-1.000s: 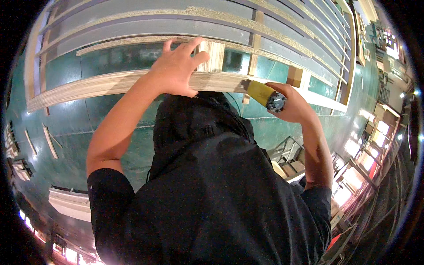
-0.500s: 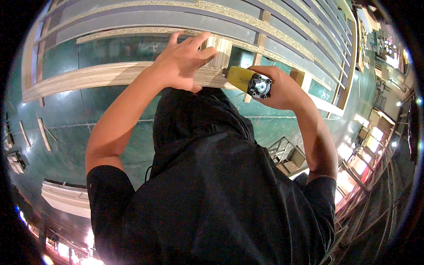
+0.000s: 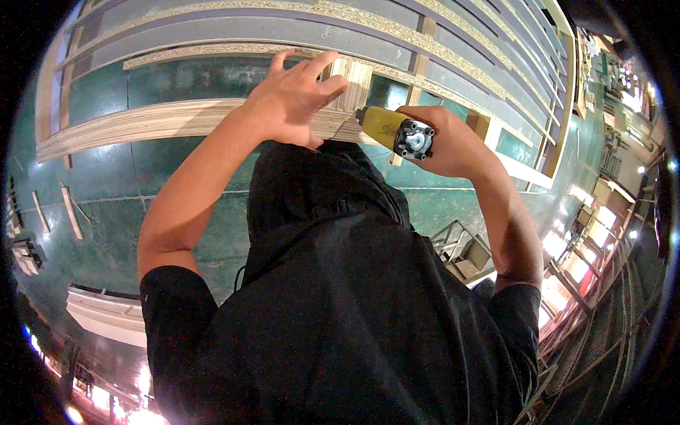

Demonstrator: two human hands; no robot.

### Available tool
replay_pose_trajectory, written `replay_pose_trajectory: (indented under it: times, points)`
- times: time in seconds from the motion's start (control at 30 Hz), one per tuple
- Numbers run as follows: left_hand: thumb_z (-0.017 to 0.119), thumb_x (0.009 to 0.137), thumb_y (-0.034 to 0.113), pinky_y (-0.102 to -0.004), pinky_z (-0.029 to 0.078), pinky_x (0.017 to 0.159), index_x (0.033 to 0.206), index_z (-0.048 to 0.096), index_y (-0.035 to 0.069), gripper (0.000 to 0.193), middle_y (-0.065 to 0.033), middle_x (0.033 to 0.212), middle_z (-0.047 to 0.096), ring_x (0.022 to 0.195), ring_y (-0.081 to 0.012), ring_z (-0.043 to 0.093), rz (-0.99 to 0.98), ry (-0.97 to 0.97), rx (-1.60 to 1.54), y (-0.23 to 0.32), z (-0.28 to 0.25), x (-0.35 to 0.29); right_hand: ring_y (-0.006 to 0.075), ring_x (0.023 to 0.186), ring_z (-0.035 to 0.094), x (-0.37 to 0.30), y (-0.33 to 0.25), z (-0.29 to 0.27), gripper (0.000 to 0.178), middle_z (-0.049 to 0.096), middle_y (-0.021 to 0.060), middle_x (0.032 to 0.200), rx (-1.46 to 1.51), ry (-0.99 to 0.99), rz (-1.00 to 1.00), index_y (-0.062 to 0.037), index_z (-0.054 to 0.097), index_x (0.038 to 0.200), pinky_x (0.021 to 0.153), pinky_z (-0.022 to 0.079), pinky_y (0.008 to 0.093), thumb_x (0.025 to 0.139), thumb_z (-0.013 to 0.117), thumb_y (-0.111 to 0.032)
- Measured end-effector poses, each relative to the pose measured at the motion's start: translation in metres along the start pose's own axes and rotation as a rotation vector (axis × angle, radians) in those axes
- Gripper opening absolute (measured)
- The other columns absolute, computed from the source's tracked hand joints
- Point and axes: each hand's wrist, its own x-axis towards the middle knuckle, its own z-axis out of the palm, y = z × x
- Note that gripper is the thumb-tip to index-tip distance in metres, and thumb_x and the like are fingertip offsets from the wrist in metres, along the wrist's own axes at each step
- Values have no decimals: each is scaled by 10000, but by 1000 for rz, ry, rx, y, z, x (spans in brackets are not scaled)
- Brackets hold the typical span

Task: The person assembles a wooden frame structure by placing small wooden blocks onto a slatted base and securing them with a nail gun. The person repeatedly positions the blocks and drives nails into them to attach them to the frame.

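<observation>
The right hand (image 3: 448, 142) is gripping a yellow tool (image 3: 381, 126), and its nose is pointing where a wood block (image 3: 358, 79) is meeting a long board (image 3: 142, 122). The left hand (image 3: 289, 103) is spreading wide across both.

The slatted frame (image 3: 340, 35) (its far side) is cut off.

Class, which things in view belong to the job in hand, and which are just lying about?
In the job:
yellow tool, in the right grip
wooden rail, under the left grip
short wooden block
slatted frame

Lying about, apparently:
loose wooden strips, left
pale boards, lower left
</observation>
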Motion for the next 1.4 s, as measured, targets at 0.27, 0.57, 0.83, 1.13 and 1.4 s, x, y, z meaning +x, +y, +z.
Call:
replay_pose_trajectory:
  times: [0.27, 0.57, 0.83, 1.13, 1.4]
  points:
    - [959, 473, 434, -652, 275, 1164, 1379, 525, 215, 1028, -165, 1585, 377, 1423, -361, 458, -1, -7, -8, -2, 1, 1, 419, 984, 695, -6, 0, 0, 529, 707, 238, 1024, -19, -52, 18, -24, 659, 1197, 840, 539, 424, 691, 801, -78]
    - [876, 683, 326, -584, 322, 1159, 1209, 647, 141, 602, -151, 1519, 452, 1377, -418, 455, -74, 159, 18, 23, -9, 16, 425, 1068, 668, -125, 105, -15, 545, 708, 219, 1098, 59, -112, 109, -37, 641, 1248, 912, 527, 437, 709, 719, -20]
    - [892, 646, 345, -560, 341, 1177, 1323, 617, 135, 760, -190, 1566, 405, 1416, -439, 413, 204, 128, -208, 201, 44, 171, 435, 1045, 667, -243, 211, -54, 507, 709, 213, 1077, 142, 18, 232, -7, 648, 1207, 889, 527, 444, 705, 715, 12]
    - [963, 519, 484, -653, 212, 1230, 1546, 440, 208, 1185, -188, 1636, 281, 1506, -424, 296, 147, -207, 6, 249, 113, 268, 429, 1043, 669, -291, 283, -77, 506, 707, 211, 1084, 143, 91, 113, -1, 652, 1194, 890, 524, 438, 694, 722, 11]
    - [969, 501, 435, -659, 211, 1222, 1537, 450, 207, 1181, -175, 1601, 324, 1495, -404, 321, 123, -189, 25, 254, 117, 268, 452, 989, 664, -240, 277, -109, 431, 701, 226, 997, 9, -41, -20, -52, 673, 1121, 830, 536, 495, 698, 756, -64]
